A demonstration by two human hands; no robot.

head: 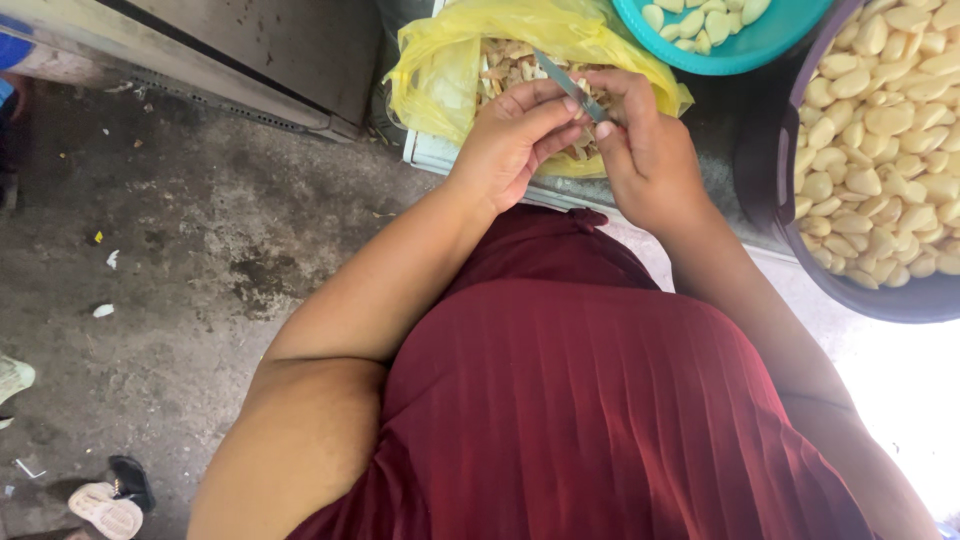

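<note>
My right hand (645, 150) grips a small knife (565, 82) whose blade points up and left over a yellow plastic bag (440, 70) full of garlic skins (505, 62). My left hand (510, 140) is curled next to it, fingertips meeting the right hand at the blade; whatever it pinches is hidden by the fingers. Both hands hover above the bag, in front of my dark red pleated garment (600, 400).
A dark round tub (770, 200) of peeled garlic cloves (890, 150) sits at the right. A teal bowl (760, 40) with more cloves is at the top. Stained concrete floor (180, 250) lies to the left, with a sandal (105, 505) and a metal cabinet base (250, 60).
</note>
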